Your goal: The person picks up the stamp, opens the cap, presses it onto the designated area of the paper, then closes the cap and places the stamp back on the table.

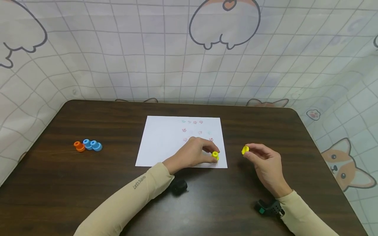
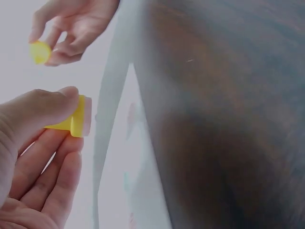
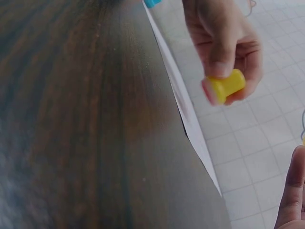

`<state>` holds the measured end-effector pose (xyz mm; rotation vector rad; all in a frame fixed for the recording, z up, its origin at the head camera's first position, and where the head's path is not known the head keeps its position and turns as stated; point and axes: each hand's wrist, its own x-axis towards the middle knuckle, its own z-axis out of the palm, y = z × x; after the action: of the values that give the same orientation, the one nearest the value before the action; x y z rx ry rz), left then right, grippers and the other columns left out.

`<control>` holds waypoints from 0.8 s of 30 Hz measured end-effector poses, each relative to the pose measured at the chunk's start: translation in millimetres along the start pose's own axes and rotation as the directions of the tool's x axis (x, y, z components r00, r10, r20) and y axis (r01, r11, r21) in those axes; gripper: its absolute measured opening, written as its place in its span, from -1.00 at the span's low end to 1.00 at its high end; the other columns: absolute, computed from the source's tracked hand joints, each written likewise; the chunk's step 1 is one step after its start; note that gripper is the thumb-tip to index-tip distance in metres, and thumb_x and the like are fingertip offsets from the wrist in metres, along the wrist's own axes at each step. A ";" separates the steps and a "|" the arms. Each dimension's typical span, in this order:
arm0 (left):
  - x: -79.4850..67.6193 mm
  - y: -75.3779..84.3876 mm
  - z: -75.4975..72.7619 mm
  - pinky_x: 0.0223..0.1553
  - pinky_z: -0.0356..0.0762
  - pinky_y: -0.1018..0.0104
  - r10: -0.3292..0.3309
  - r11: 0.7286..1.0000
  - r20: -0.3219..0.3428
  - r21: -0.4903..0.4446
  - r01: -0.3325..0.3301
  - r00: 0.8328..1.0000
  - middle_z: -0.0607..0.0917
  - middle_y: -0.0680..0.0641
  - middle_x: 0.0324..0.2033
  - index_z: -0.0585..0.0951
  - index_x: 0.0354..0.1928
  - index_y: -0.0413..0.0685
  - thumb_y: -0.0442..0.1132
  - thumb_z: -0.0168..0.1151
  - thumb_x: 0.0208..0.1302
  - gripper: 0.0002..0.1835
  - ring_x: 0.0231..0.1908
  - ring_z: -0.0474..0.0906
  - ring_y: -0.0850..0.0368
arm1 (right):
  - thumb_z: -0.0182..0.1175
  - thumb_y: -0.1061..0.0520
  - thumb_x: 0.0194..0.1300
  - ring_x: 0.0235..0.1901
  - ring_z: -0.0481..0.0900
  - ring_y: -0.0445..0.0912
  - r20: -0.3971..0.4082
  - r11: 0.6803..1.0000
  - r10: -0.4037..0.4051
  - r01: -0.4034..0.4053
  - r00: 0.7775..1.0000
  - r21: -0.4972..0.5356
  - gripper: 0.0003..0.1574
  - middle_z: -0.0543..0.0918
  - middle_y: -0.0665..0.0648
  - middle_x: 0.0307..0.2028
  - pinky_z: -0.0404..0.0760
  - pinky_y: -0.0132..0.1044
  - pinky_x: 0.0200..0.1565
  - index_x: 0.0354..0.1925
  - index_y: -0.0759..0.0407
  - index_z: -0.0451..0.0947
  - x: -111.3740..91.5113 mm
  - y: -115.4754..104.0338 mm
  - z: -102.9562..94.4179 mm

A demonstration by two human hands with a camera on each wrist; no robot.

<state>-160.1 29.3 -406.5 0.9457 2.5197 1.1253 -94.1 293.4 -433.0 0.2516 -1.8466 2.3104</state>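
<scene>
Between thumb and fingers, my left hand [image 1: 193, 152] pinches a small yellow stamp [image 1: 215, 155] above the lower right part of a white sheet of paper [image 1: 162, 141]. The left wrist view shows the stamp [image 2: 77, 119] from the side, its pale pinkish face uncovered. Rows of small faint red and green prints [image 1: 195, 122] mark the right half of the sheet. To the right of the paper, my right hand [image 1: 268, 167] pinches a yellow cap [image 1: 245, 150] by its edge, raised over the table. That cap is nearly out of the right wrist view.
At the left of the dark wooden table [image 1: 118, 190] stand an orange stamp [image 1: 79, 146] and two blue stamps [image 1: 96, 146], close together. A patterned curtain [image 1: 165, 65] hangs behind the table. Black wrist cameras sit below both forearms.
</scene>
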 end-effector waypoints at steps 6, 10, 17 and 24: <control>-4.3 -1.5 -11.2 0.06 0.68 0.35 -0.007 0.997 -0.063 -0.074 0.002 0.998 0.85 0.08 -0.19 0.80 -0.06 0.01 -0.20 0.53 0.20 -0.75 -0.07 0.78 0.10 | 0.20 0.57 0.30 -0.21 0.76 -0.19 -0.005 1.000 -0.002 0.002 1.000 -0.022 -0.67 0.78 0.07 -0.08 0.77 -0.40 -0.04 0.01 0.43 0.65 0.5 -0.6 0.8; -9.3 -3.5 -13.7 0.05 0.70 0.30 -0.012 0.994 -0.111 -0.105 0.000 0.994 0.84 0.06 -0.17 0.80 -0.11 0.05 -0.21 0.53 0.20 -0.79 -0.10 0.78 0.09 | 0.20 0.57 0.30 -0.21 0.76 -0.19 0.001 1.000 -0.009 0.009 1.000 -0.030 -0.67 0.78 0.06 -0.09 0.77 -0.40 -0.04 0.01 0.44 0.65 2.0 -1.7 1.5; -21.4 -10.4 -19.3 0.07 0.73 0.07 -0.045 0.979 -0.187 -0.205 0.005 0.981 0.85 0.06 -0.15 0.80 -0.12 0.01 -0.24 0.53 0.18 -0.78 -0.15 0.78 0.17 | 0.20 0.55 0.32 -0.19 0.76 -0.19 0.036 1.000 -0.004 0.005 0.999 -0.017 -0.66 0.79 0.05 -0.08 0.76 -0.40 -0.02 0.03 0.43 0.65 7.0 -1.6 9.2; -33.1 -18.3 -23.6 0.02 0.71 0.30 -0.108 0.947 -0.214 -0.320 0.035 0.971 0.84 0.10 -0.18 0.80 -0.10 0.09 -0.16 0.55 0.18 -0.76 -0.16 0.74 0.29 | 0.23 0.55 0.30 -0.21 0.77 -0.21 0.025 0.999 0.021 -0.020 0.999 -0.048 -0.66 0.80 0.02 -0.10 0.77 -0.40 -0.03 0.02 0.42 0.66 10.6 -0.4 23.3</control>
<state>-153.6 -14.8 -405.6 0.6672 2.4118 1.6343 -103.7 271.1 -425.0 0.2583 -1.9221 2.2835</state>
